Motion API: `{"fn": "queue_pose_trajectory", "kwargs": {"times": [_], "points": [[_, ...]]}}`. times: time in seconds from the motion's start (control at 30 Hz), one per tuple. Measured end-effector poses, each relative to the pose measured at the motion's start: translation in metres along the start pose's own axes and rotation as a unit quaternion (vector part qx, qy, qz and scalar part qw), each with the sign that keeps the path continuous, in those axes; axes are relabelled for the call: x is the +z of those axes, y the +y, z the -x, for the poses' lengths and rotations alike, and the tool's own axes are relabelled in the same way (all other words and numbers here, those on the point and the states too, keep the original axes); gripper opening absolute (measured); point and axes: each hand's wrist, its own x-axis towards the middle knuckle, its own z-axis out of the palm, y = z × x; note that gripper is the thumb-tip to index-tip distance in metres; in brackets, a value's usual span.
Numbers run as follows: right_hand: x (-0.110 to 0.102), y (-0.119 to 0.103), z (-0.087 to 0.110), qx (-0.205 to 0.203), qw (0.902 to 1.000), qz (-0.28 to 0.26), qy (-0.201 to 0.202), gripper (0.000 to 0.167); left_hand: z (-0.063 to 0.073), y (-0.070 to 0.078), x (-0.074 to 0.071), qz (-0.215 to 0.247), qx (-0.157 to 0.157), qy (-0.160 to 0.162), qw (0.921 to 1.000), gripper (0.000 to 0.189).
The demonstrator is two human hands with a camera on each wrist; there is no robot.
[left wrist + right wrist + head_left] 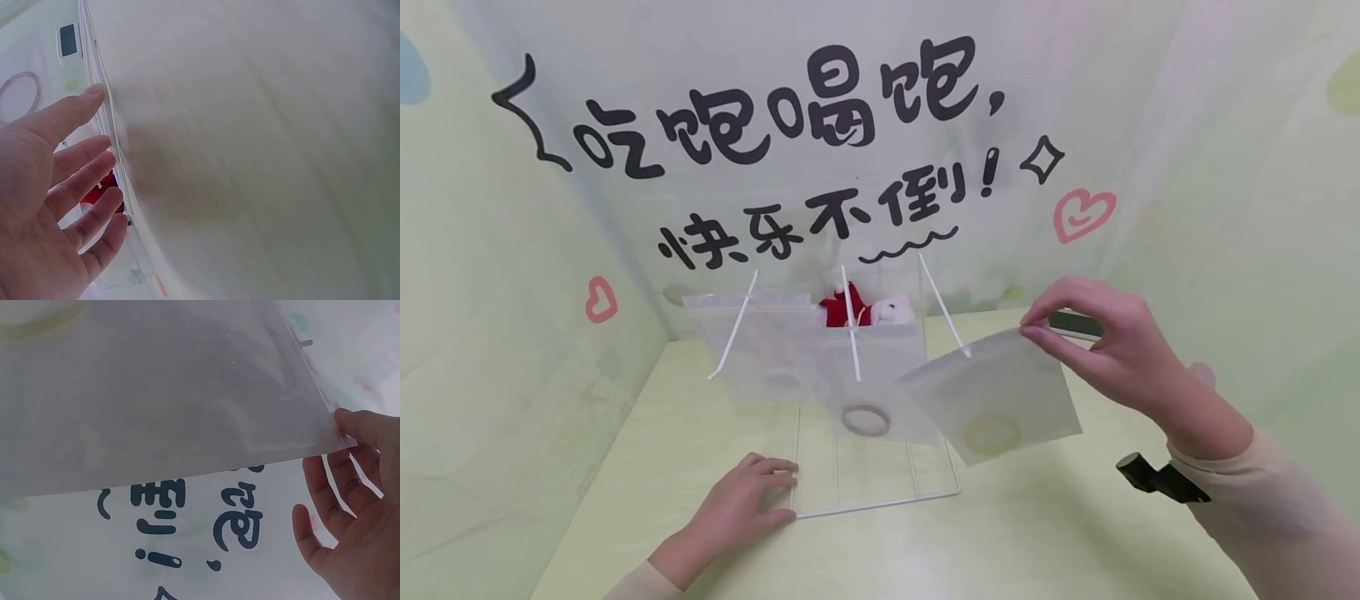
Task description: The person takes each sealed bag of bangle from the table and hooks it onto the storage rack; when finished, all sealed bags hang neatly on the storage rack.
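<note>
My right hand (1105,342) pinches the top corner of a frosted plastic bag (1030,392) between thumb and fingertips. Inside that bag a yellow ring (992,434) shows through. Its top edge meets the front end of the right hook (943,304) of a white wire rack (880,503), and the bag tilts upward toward my hand. Two similar bags hang at the other hooks: a middle bag (895,358) with a brownish ring (865,421) and a left bag (737,342). My left hand (737,504) rests its straight fingertips against the left side of the rack's base.
Behind the bags lies a plush toy (891,310) in red and white. A small device with a dark screen (1075,323) sits at the back right, partly hidden by my right hand. A printed backdrop (1225,208) encloses the pale table (640,433).
</note>
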Motion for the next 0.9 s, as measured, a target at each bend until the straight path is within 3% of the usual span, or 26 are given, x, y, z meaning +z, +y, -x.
{"fn": "queue_pose_trajectory", "kwargs": {"times": [0.23, 0.53, 0.9], "points": [[0.006, 0.013, 0.001, 0.013, 0.9990, 0.042, -0.012, 0.033, 0.000, -0.001, 0.002, 0.002, -0.004, -0.002, 1.0000, 0.042], [0.012, 0.034, -0.002, 0.020, 0.9950, 0.097, -0.011, 0.021, -0.001, -0.001, 0.003, -0.003, -0.013, -0.012, 0.9998, 0.041], [0.026, 0.061, -0.007, 0.052, 0.9943, 0.093, 0.000, 0.016, -0.002, -0.002, 0.002, -0.003, -0.007, -0.006, 1.0000, 0.043]]}}
